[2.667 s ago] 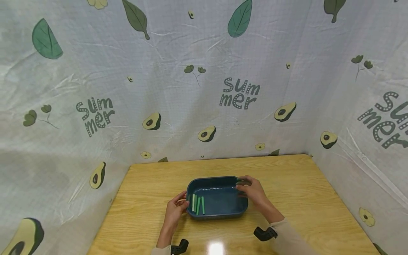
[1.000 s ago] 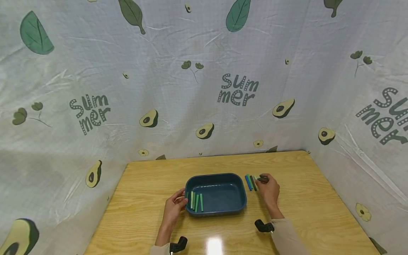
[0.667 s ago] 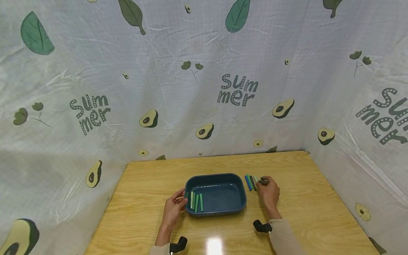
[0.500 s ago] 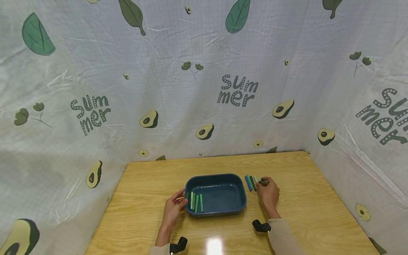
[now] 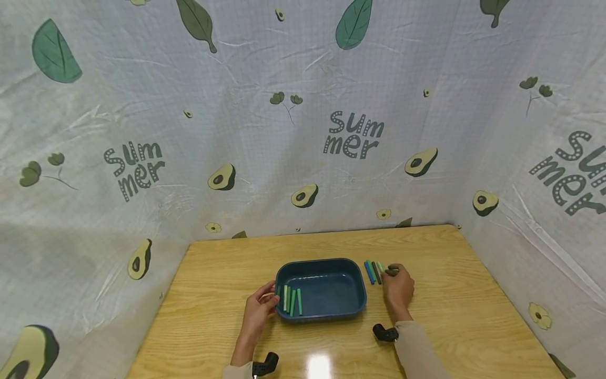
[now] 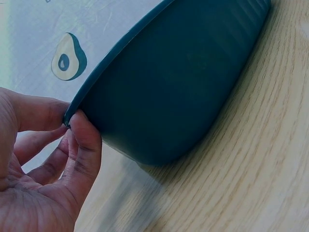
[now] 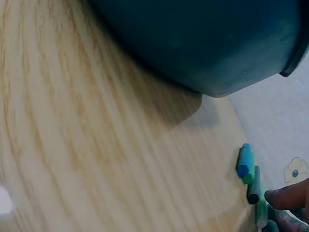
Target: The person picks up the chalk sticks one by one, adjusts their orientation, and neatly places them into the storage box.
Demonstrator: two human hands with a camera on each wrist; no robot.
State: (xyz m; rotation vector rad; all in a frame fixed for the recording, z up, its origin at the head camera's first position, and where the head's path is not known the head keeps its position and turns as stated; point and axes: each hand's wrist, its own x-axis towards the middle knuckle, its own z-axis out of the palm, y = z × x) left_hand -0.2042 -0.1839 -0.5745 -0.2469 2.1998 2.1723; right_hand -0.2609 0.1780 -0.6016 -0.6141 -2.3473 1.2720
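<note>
Avocado-print sheeting backs a wooden bench (image 5: 426, 247). Left hand (image 5: 259, 310) pinches the blue tub's (image 5: 321, 313) rim at 9 o'clock; four green sticks (image 5: 292, 300) lie inside. Right hand (image 5: 399, 287), fingers curled, pinches a dark stick (image 5: 392, 271) at the tub's 3 o'clock, beside four loose sticks (image 5: 373, 271) (blue, green, dark, pale green). Risk: the round stick rolling off once released, or a fingertip scattering the row.

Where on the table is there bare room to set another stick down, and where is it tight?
The table is bare right of the right hand, also behind the tray toward the curtain. Inside the tray, the right half is free; green sticks fill its left end. It is crowded between the tray and the right hand, where the loose sticks lie.
</note>
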